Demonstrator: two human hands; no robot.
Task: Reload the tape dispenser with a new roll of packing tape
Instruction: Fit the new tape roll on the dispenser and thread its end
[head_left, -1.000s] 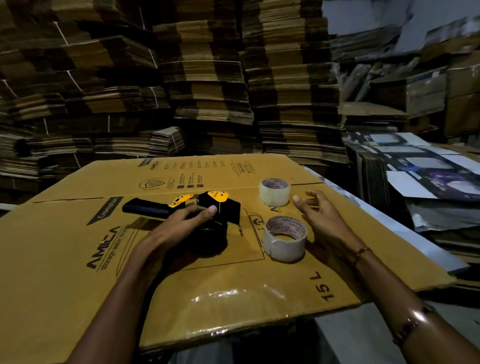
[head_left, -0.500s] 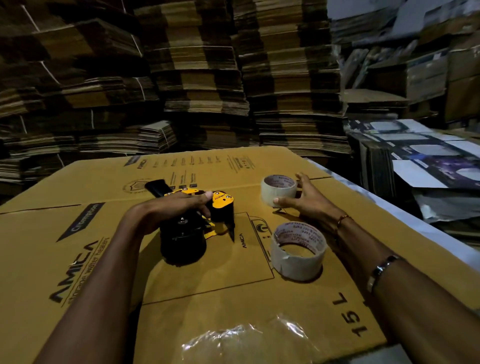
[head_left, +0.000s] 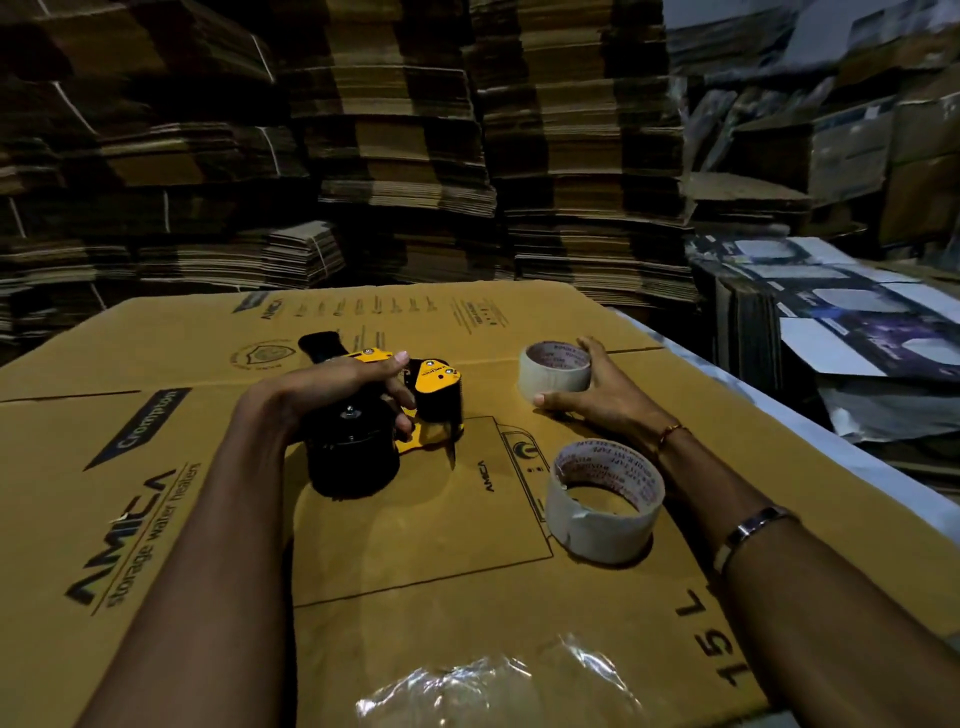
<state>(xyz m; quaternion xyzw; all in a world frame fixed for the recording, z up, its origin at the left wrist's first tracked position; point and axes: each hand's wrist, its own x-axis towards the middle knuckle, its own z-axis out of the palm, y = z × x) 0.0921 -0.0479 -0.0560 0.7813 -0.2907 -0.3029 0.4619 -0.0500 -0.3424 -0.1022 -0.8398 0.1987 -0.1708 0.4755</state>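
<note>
- The flattened carton (head_left: 156, 467) covering your bench is the work surface; keep everything on its flat middle, away from the crinkled plastic wrap (head_left: 467, 686) at 6 o'clock.
- Your left hand (head_left: 332, 384) curls its grip over the tape dispenser (head_left: 374, 415), which lies on its side at about 10 o'clock from the carton's centre. Keep it pinned so the black hub faces up and is free to take a roll.
- The near tape roll (head_left: 605, 499), at 4 o'clock from the dispenser, lies untouched.
- Your right hand (head_left: 597, 395) wraps thumb and fingers around the far tape roll (head_left: 555, 366), at 3 o'clock from the dispenser. Lift it straight, check which way the tape unwinds, then seat it squarely on the hub.
</note>
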